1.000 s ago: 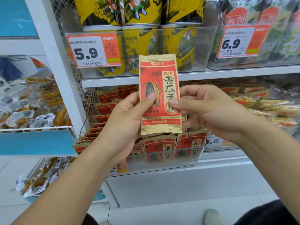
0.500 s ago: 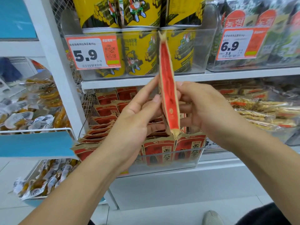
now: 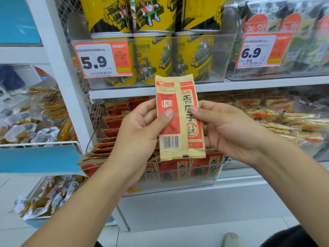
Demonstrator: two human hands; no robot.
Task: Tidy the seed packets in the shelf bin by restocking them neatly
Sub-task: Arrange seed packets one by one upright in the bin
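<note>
Head view. The person holds one seed packet (image 3: 179,120) upright in front of the shelf, above the clear shelf bin (image 3: 204,177). The packet's printed back, with seam and barcode, faces the camera.

The left hand (image 3: 142,129) grips the packet's left edge: the thumb presses flat on the red panel, and the fingers curl behind the packet. The right hand (image 3: 229,129) pinches the right edge: the thumb lies on the front beside the large printed characters, and the remaining fingers sit behind the packet, out of sight. Both hands are closed on the same packet.

The shelf bin stands on the lower shelf, directly below the held packet. It contains more red-and-tan packets (image 3: 179,168) standing upright along its front wall. Further packets (image 3: 114,120) lie tilted and overlapping in rows at the left rear of the bin.

On the shelf above, yellow snack cups (image 3: 153,56) stand in a clear tray behind a price tag marked 5.9 (image 3: 102,59). A second tag marked 6.9 (image 3: 261,50) hangs to the right. Wrapped snacks (image 3: 284,122) fill the adjacent compartment on the right.
</note>
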